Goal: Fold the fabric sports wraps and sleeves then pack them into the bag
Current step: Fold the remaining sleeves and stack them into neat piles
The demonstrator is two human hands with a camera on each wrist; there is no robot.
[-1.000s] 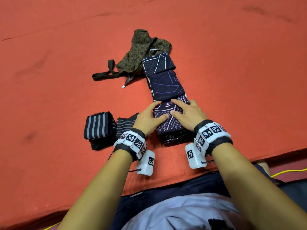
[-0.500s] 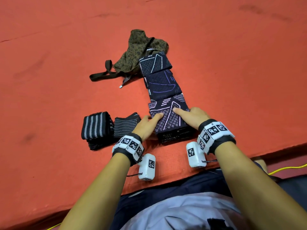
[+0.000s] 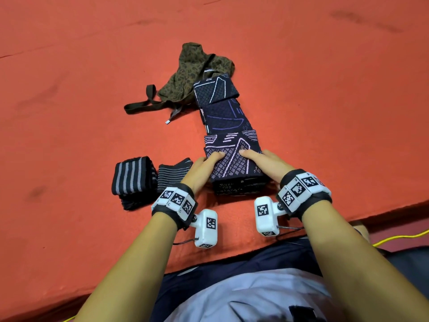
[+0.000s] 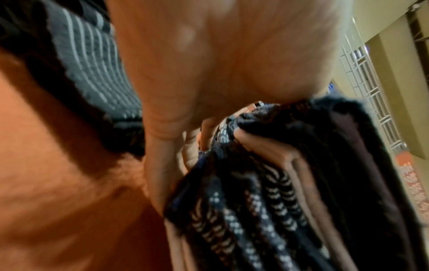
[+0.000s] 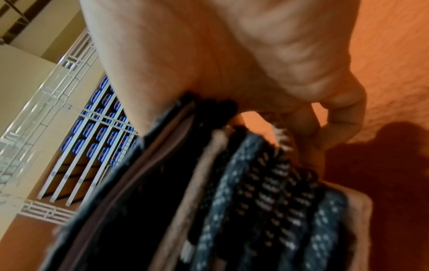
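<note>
On the red mat point(image 3: 69, 112) we grip the folded end of the patterned sleeve point(image 3: 234, 168) with left hand point(image 3: 202, 170) and right hand point(image 3: 267, 166), thumbs on top, mid-fold, with another turn toward the bag point(image 3: 197, 70) likely next.

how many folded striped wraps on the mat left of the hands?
2. The broad-striped wrap lies farthest left; the fine-striped wrap sits right of it, beside the left hand. More could be hidden under them.
</note>
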